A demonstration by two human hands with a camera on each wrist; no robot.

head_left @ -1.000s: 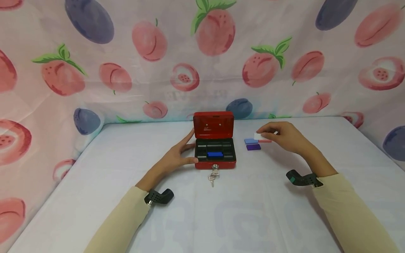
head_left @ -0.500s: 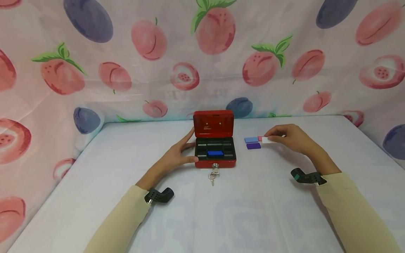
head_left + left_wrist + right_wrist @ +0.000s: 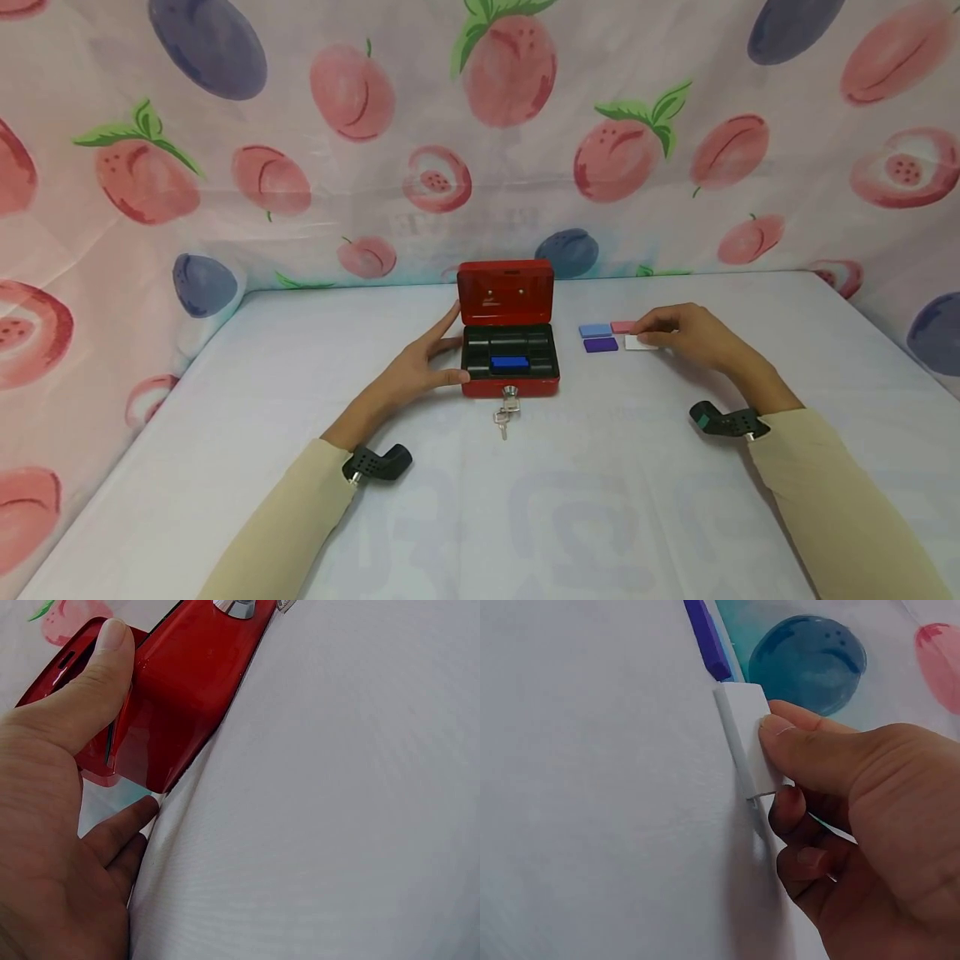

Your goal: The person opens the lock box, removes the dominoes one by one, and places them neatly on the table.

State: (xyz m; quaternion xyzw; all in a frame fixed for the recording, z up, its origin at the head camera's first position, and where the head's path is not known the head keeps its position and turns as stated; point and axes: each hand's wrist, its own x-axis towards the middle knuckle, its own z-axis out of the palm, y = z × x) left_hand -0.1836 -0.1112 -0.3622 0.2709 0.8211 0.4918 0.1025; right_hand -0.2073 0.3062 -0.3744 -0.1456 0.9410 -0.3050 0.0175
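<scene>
sitting in the open red box (image 3: 487,389) is a blue block (image 3: 509,363).

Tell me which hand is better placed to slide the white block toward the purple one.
Right, most likely: the right hand pinches the white block, near the purple block, while the left hand touches the red box, farther from both blocks.

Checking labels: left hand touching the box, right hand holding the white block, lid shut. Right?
No: the lid is open, as the head view shows. Left hand touching the box, right hand holding the white block: correct.
</scene>
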